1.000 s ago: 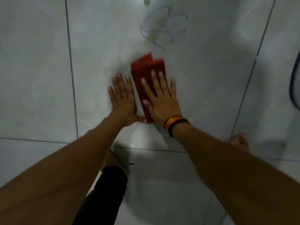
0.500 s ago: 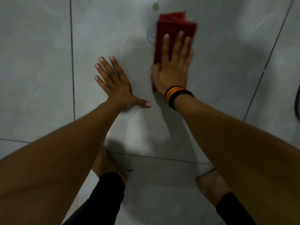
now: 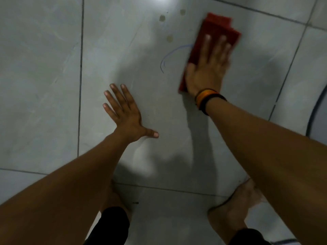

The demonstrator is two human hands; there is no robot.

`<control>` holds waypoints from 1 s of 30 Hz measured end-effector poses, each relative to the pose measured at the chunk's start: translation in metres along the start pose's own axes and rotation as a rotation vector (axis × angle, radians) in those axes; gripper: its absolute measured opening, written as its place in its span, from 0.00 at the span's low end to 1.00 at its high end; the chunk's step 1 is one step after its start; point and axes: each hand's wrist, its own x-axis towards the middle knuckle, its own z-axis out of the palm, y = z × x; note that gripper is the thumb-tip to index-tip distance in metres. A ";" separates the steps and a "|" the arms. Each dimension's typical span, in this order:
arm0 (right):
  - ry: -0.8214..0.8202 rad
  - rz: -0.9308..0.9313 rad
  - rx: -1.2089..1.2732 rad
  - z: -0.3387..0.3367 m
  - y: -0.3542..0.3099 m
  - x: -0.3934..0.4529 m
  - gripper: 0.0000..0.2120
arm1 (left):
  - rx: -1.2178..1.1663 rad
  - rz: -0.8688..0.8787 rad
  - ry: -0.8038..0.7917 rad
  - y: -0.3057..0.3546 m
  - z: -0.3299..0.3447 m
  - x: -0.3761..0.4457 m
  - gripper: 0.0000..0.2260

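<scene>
Red cloth (image 3: 220, 26) pinned flat to the tiled floor (image 3: 44, 85) under the straight-fingered right hand (image 3: 209, 69), well apart from the left hand (image 3: 124, 115), splayed flat on bare tile. Blue scribble (image 3: 170, 54) just left of the cloth, grout lines close beyond and to the right, open tile between the hands. Cloth's middle hidden beneath the palm, its right edge blurred.

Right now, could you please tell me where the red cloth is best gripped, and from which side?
Probably its far end: the cloth lies folded flat on the floor, and the right hand presses flat on most of it, leaving mainly that end bare. Come from the far side and pinch the stacked layers there.
</scene>
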 end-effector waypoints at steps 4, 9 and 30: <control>-0.046 -0.480 -0.098 0.024 -0.061 -0.015 0.40 | 0.010 0.013 -0.017 -0.001 0.002 0.000 0.82; -0.202 -0.603 -0.203 0.027 0.016 -0.098 0.40 | 0.008 0.007 -0.007 0.001 0.000 0.000 0.82; -0.188 -0.239 -0.143 0.028 0.027 -0.124 0.41 | -0.011 -0.051 -0.078 0.004 -0.009 -0.003 0.83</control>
